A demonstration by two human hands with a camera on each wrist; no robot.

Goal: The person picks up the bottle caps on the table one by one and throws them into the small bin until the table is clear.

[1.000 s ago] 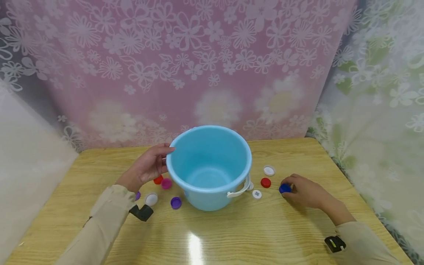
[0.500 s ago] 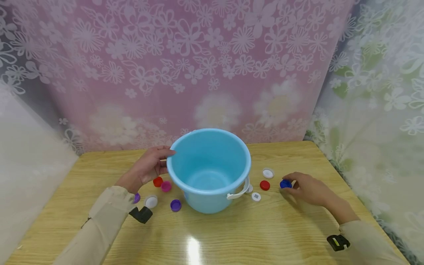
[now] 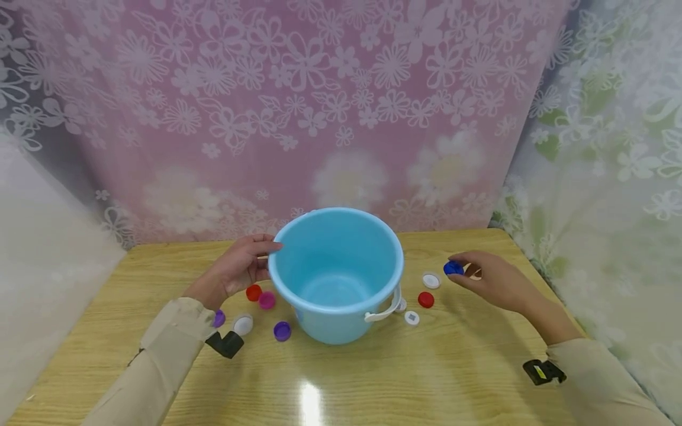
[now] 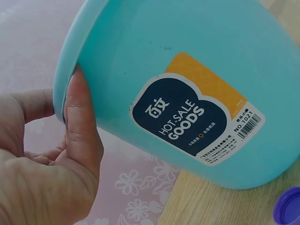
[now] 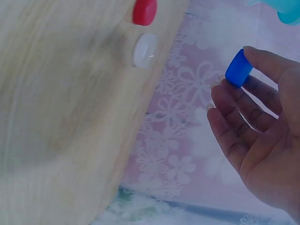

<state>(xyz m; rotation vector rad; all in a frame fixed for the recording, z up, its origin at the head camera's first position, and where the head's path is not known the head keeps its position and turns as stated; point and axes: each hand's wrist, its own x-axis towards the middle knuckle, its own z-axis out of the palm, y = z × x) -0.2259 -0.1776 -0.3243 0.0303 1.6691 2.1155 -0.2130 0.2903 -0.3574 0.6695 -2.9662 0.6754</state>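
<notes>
One blue cap, now lifted, is pinched by right hand at three o'clock from bucket; pickup appears complete. Left hand grips rim at nine.

The head view looks forward and down across the worktop. Close up, the left wrist view faces the bucket, the right, turned sideways, the blue cap; the head view shares both.

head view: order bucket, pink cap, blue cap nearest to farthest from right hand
From the right hand:
1. Blue bottle cap, pinched in it
2. Light-blue bucket, to its left
3. Pink bottle cap, left of the bucket
</notes>
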